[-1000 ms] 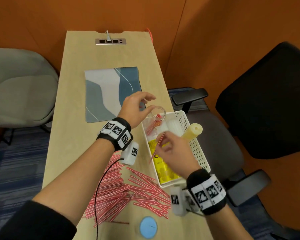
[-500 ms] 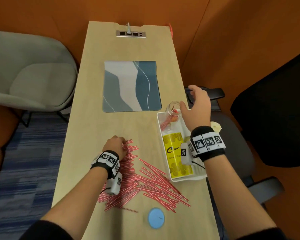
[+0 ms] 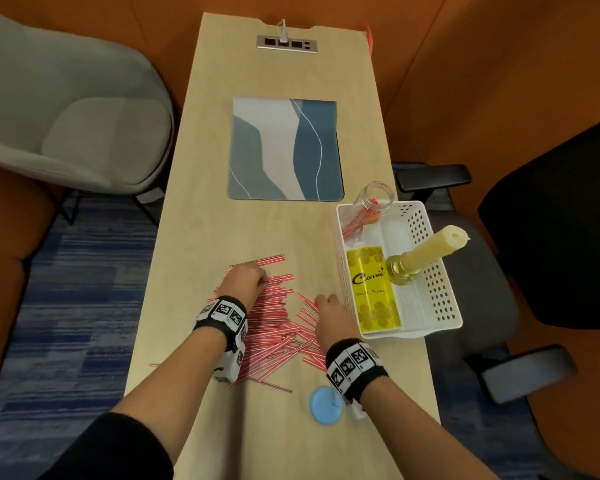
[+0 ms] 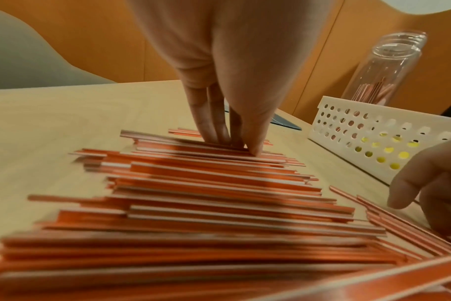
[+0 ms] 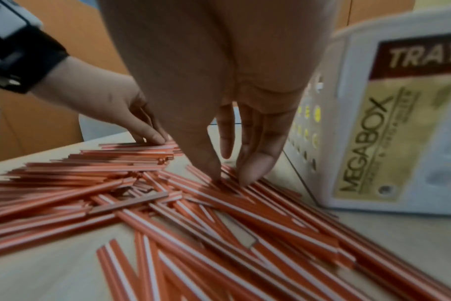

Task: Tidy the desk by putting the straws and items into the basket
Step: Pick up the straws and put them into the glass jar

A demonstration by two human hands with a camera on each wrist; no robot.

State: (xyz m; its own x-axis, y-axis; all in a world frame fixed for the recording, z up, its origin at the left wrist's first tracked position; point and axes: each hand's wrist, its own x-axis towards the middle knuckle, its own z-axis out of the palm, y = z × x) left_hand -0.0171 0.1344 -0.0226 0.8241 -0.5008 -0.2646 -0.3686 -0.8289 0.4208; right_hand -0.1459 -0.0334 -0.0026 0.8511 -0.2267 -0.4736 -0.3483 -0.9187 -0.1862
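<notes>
Pressing straight fingertips onto scattered straws (image 3: 274, 327): left hand (image 3: 245, 280), right hand (image 3: 331, 315); any grasp hidden.

The right hand (image 3: 329, 315) has left the far end of the basket (image 3: 444, 299), where it hovered half a second ago, and now rests with its fingertips (image 5: 250, 175) on the straws (image 3: 274, 327) beside the basket's near corner. The left hand (image 3: 245, 280), a second ago at the jar (image 3: 373, 199), now presses its fingertips (image 4: 219, 132) on the far rows of straws.
</notes>
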